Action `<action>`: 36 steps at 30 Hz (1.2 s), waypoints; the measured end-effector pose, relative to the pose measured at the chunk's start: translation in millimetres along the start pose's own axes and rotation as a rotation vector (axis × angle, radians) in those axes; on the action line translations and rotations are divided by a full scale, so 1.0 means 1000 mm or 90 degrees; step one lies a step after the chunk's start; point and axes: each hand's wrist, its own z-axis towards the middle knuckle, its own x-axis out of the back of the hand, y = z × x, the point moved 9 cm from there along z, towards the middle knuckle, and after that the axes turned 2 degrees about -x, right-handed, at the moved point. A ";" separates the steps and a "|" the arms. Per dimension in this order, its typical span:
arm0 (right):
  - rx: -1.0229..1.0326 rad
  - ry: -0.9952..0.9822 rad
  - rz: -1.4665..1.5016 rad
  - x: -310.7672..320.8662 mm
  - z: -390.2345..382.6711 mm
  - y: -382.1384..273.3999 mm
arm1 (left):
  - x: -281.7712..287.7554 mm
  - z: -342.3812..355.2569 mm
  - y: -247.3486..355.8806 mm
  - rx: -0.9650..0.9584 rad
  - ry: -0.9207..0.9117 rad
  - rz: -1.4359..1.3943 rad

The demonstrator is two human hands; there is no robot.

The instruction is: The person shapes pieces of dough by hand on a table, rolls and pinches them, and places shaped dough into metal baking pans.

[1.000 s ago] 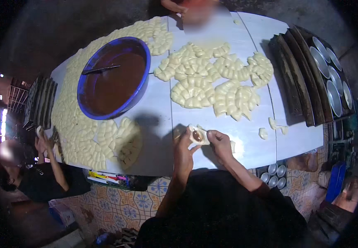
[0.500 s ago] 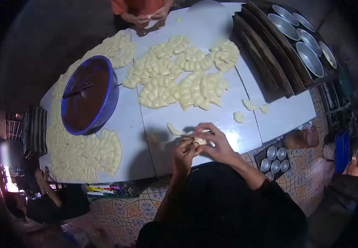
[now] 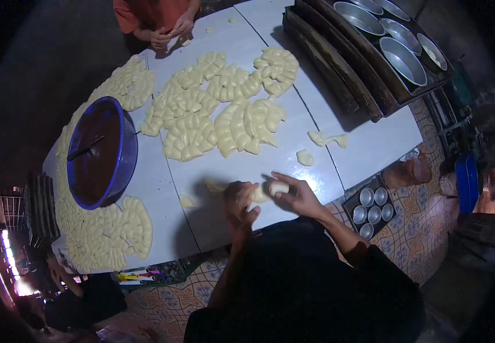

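Note:
My right hand [image 3: 301,199] is closed round a small, smooth ball of pale dough [image 3: 279,187], just above the table's near edge. To its left, my left hand [image 3: 240,204] has its thumb apart from its fingers, which are partly shadowed and blurred. Another lump of pale dough [image 3: 260,195] lies by the left fingertips; whether they touch it is unclear. A dough strip [image 3: 215,186] shows behind the left hand, and a small dough scrap [image 3: 187,201] lies further left. Beyond my hands, rows of shaped dough [image 3: 190,137] cover the middle of the white table [image 3: 287,163].
On the left stands a blue basin [image 3: 134,163] of brown filling with a dark utensil. More dough pieces [image 3: 136,226] surround it. Dark trays [image 3: 339,68] and round metal tins [image 3: 403,60] occupy the far right. Across the table, a person in orange [image 3: 156,14] handles dough. Small tins [image 3: 374,215] sit low right.
My hands have drawn apart; the right one now holds a dough ball, the left has shifted left. The view has turned, so the table's contents appear further left.

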 end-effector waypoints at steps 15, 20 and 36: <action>-0.073 0.135 -0.115 0.059 0.036 0.012 | 0.001 -0.026 -0.066 0.308 0.028 -0.241; 0.075 0.111 0.022 -0.029 0.043 -0.085 | 0.020 0.008 -0.014 0.244 0.183 -0.315; -0.020 -0.338 0.399 -0.145 0.103 -0.081 | 0.069 0.030 -0.038 0.312 0.120 -1.213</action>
